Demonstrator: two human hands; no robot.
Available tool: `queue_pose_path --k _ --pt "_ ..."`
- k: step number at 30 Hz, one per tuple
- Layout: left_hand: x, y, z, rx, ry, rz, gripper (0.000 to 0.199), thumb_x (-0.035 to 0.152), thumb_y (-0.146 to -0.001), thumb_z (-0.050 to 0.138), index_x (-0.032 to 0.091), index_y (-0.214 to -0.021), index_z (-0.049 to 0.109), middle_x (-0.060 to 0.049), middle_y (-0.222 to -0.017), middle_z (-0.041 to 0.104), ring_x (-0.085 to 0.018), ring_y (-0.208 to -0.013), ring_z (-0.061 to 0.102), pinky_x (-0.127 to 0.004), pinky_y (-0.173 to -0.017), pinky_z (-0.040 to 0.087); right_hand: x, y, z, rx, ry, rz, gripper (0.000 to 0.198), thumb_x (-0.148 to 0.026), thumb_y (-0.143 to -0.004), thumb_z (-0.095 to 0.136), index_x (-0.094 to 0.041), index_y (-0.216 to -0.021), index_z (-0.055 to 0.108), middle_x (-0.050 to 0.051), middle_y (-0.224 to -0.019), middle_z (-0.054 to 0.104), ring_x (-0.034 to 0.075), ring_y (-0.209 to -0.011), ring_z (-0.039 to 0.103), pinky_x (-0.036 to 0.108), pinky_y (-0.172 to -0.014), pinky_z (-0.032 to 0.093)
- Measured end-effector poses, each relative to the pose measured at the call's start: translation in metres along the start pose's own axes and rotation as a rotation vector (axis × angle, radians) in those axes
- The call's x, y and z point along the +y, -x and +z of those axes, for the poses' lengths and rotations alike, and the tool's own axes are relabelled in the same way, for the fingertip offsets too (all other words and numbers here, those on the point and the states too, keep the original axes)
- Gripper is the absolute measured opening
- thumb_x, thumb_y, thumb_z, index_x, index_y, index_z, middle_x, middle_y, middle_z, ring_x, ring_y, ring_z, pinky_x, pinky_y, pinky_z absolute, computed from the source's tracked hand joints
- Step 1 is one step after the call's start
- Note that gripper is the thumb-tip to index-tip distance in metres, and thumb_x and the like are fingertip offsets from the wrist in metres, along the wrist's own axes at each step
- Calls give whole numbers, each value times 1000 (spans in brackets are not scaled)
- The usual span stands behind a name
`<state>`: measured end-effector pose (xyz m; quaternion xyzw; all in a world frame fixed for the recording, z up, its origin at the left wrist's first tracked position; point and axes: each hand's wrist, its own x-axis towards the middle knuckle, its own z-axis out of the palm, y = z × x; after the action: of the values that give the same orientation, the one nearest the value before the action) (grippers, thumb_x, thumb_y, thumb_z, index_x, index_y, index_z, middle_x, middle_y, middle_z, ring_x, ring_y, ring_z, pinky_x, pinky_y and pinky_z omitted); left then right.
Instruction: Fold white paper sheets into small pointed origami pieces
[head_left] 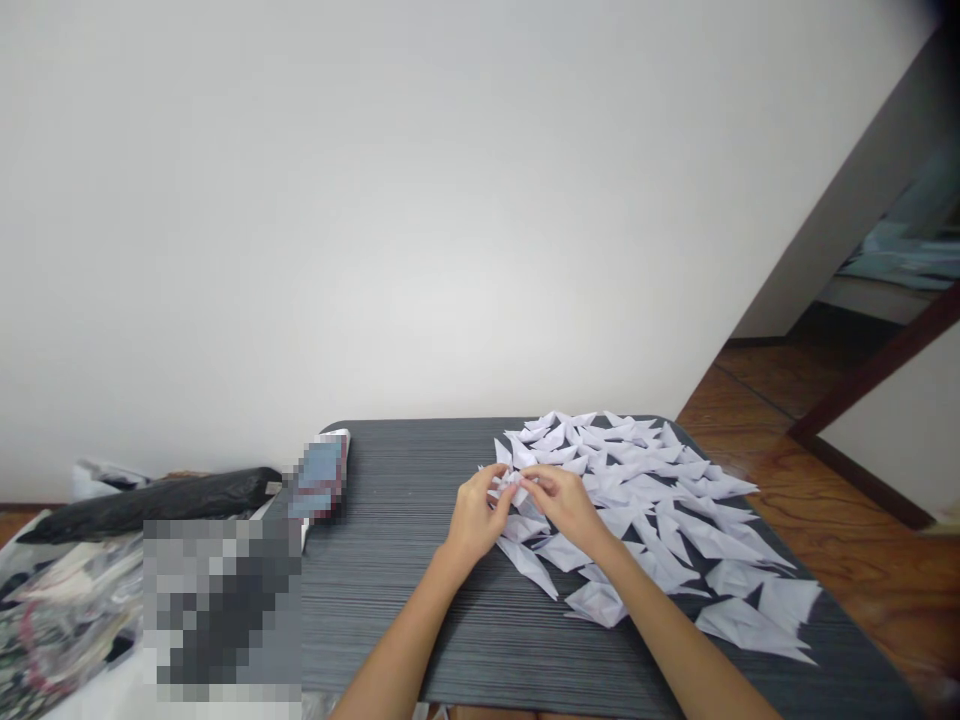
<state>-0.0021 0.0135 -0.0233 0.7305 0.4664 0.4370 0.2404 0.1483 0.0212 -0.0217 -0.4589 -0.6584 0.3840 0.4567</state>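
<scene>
My left hand [478, 508] and my right hand [561, 500] meet over the left side of a pile of folded white paper boats [630, 460]. Between the fingertips of both hands is one small folded paper piece [513, 482], pinched from either side. Its exact shape is partly hidden by the fingers. Just below the hands lie more of the pointed paper pieces, some overlapping. A single long one [529, 565] rests under my right wrist's left side.
The dark wood-grain table [375, 600] stands against a white wall [450, 200]. On its left edge is a blurred-out packet [321, 475]. A black wrapped bundle [150, 505] and plastic bags [82, 610] lie farther left. Brown wooden floor [757, 420] shows at right.
</scene>
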Motion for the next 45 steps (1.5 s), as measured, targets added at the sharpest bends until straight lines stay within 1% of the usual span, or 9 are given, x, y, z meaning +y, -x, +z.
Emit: queue_pose_path --k 6,12,17,24,27,29,34,38,45 --pt "-3 3 5 105 -121 129 18 21 -80 47 15 -94 57 -8 -87 64 -13 -68 60 -22 -59 53 -7 4 6 -26 127 -137 15 -25 -82 47 -16 -83 58 3 -72 55 11 -50 51 23 -50 44" --pt "1 3 4 143 -125 191 18 18 -80 47 13 -92 59 -7 -79 65 -13 -67 62 -22 -62 53 -14 8 5 6 210 -229 17 -20 -84 42 -17 -88 59 5 -79 57 13 -57 52 25 -57 44" --pt "8 1 1 131 -58 137 18 19 -80 45 12 -86 62 -8 -77 67 -12 -65 63 -19 -59 53 -18 9 4 30 231 -254 22 -19 -85 41 -17 -77 61 1 -58 55 15 -59 53 27 -63 42" --pt "9 0 -1 127 -30 51 22 23 -80 44 12 -78 63 -6 -69 64 -11 -56 59 -18 -49 52 -19 7 3 22 171 -155 30 -26 -84 43 -17 -62 62 0 -49 56 14 -50 52 25 -55 41" --pt "8 -1 -3 111 1 64 20 24 -79 46 13 -81 63 -6 -72 65 -11 -60 60 -19 -52 53 -16 6 3 16 131 -124 31 -28 -84 43 -17 -62 63 0 -46 54 14 -47 51 25 -52 41" --pt "8 -1 -3 90 22 72 20 25 -79 48 13 -83 63 -7 -77 66 -12 -64 61 -19 -53 53 -15 6 4 23 135 -134 28 -28 -83 44 -17 -68 64 1 -50 56 13 -48 51 24 -50 41" --pt "8 -1 -3 79 64 18 20 25 -77 50 12 -85 62 -8 -80 67 -12 -62 62 -20 -54 54 -18 7 3 65 213 -232 15 -25 -80 49 -17 -87 59 5 -81 62 12 -55 52 23 -51 41" --pt "10 0 -1 47 72 27 19 25 -78 50 12 -86 62 -7 -80 67 -12 -63 63 -20 -55 53 -20 5 -2 31 233 -307 13 -21 -81 46 -18 -81 58 4 -76 59 12 -57 49 23 -51 39" --pt "9 2 0 37 49 51 18 24 -78 48 13 -82 63 -6 -76 67 -11 -59 61 -20 -55 52 -22 4 -8 -53 237 -361 10 -14 -79 44 -18 -81 53 4 -77 54 14 -64 47 26 -62 41"
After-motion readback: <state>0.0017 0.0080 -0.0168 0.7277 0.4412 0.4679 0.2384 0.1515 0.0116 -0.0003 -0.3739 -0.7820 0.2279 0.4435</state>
